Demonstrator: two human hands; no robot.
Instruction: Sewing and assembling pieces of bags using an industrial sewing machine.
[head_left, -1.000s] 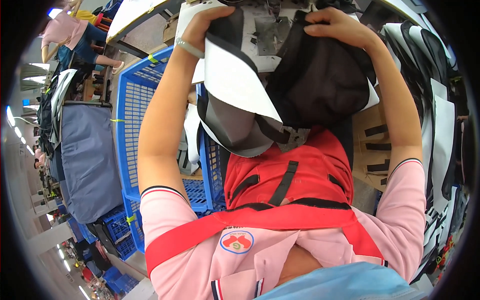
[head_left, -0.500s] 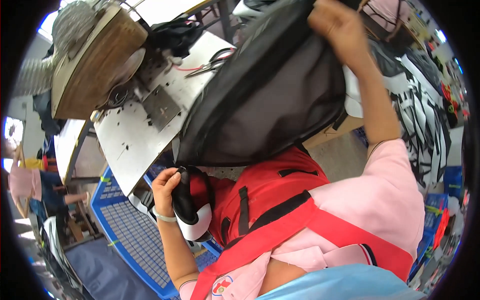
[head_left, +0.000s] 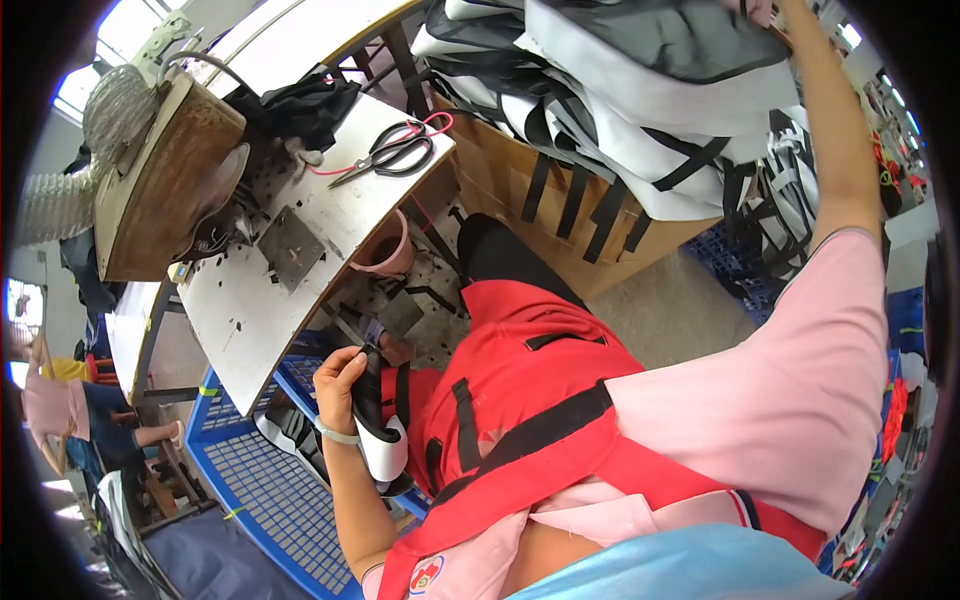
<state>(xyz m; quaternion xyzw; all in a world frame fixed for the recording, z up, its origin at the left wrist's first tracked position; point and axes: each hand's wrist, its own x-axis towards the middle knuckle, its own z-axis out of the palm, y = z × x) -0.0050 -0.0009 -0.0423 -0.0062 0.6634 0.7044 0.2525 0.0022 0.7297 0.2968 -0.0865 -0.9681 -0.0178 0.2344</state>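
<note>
My left hand [head_left: 340, 384] is closed, thumb and fingers pinching the end of a folded black fabric piece [head_left: 370, 394]. A white flap [head_left: 386, 452] hangs below it, beside my red apron [head_left: 560, 370]. My right arm [head_left: 835, 120] stretches up to the far right, and its hand lies past the picture's upper edge, so its fingers are hidden. Nearest to that arm is a pile of white and black mesh fabric pieces [head_left: 640, 170] on a cardboard box [head_left: 490, 170], with black straps dangling down its side.
A brown machine [head_left: 165, 180] with a ducting hose stands on the white table [head_left: 235, 340] at the left. Black-handled scissors [head_left: 395, 152] lie near its far corner. Below are a pink bucket [head_left: 388, 248] and a blue basket [head_left: 270, 500]. Another person [head_left: 65, 405] is at the far left.
The large black mesh piece, earlier raised by my right hand across the middle, is no longer spread there. My right arm has reached farther up and right. My left hand keeps its grip.
</note>
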